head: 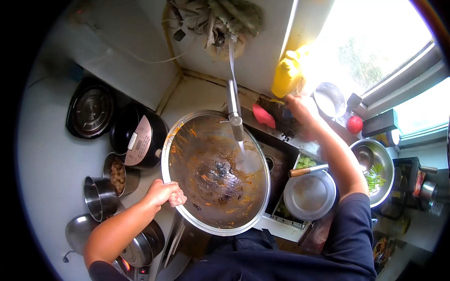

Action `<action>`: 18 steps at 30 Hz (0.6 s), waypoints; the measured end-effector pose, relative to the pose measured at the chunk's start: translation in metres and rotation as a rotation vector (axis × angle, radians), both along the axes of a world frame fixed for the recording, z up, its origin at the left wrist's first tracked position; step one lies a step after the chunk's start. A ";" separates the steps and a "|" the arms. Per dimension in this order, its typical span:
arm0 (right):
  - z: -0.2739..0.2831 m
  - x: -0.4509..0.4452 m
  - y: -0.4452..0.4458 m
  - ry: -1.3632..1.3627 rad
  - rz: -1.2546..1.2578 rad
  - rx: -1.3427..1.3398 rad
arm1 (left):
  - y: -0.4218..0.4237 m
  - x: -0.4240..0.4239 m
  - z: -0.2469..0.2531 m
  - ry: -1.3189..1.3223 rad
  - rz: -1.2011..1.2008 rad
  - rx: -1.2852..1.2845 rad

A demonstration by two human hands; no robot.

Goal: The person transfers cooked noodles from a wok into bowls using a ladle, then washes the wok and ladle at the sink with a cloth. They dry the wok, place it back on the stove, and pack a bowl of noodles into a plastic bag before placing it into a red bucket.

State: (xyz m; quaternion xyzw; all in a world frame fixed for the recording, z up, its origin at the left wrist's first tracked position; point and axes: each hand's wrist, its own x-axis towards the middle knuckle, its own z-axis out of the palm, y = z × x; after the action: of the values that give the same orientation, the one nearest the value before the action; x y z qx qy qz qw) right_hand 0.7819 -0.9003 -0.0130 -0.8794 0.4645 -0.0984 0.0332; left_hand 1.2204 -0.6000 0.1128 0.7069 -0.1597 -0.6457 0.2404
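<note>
My left hand grips the near left rim of a big, round metal wok, with a pinkish cloth between hand and rim. Orange shreds and brown residue coat the inside of the wok. Water runs into it from a metal faucet. My right hand reaches to the back ledge, just below a yellow plastic jug; glare and blur hide its fingertips and whatever it touches. A pink-red item lies on the ledge to the left of that hand.
Beneath the wok lies a dark sink. Right of it are a metal lid, a wooden-handled utensil and a bowl of cut greens. A rice cooker and metal pots stand at left.
</note>
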 end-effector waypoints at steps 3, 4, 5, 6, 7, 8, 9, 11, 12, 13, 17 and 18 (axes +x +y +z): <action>0.002 0.007 0.003 -0.256 -0.083 -0.120 | -0.001 0.000 -0.006 -0.004 -0.024 -0.003; 0.002 0.012 0.011 -0.313 -0.108 -0.116 | 0.000 0.001 -0.007 -0.011 -0.023 -0.003; -0.002 0.012 0.018 -0.203 -0.068 -0.067 | 0.001 0.001 -0.006 -0.018 -0.021 -0.003; -0.003 0.011 0.027 -0.089 -0.026 -0.021 | 0.004 0.003 -0.006 -0.020 -0.017 -0.006; -0.007 0.007 0.031 0.022 0.011 0.024 | 0.003 0.004 -0.008 0.010 -0.024 -0.012; -0.022 0.003 0.031 0.177 -0.049 0.123 | 0.002 0.005 -0.009 0.039 -0.029 -0.017; -0.037 0.001 0.030 0.159 -0.144 0.182 | 0.002 0.007 -0.009 0.067 -0.036 -0.021; -0.061 0.001 0.030 0.119 -0.334 0.296 | 0.001 0.005 -0.006 0.036 -0.034 0.024; -0.056 0.006 0.034 0.002 -0.462 0.340 | -0.001 0.002 -0.005 0.024 -0.034 0.045; -0.066 0.006 0.032 -0.104 -0.501 0.323 | -0.002 0.001 -0.006 -0.004 -0.036 0.038; -0.099 -0.002 0.029 -0.411 -0.643 0.262 | -0.004 -0.008 -0.007 -0.068 -0.041 0.067; -0.094 -0.002 0.030 -0.481 -0.674 0.282 | -0.001 -0.008 -0.006 -0.076 -0.030 0.092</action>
State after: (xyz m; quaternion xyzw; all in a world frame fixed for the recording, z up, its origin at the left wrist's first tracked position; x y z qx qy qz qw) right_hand 0.7794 -0.8703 -0.1066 -0.6176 0.7135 -0.2414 0.2262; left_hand 1.2122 -0.6010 0.1069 0.7387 -0.1495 -0.6285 0.1920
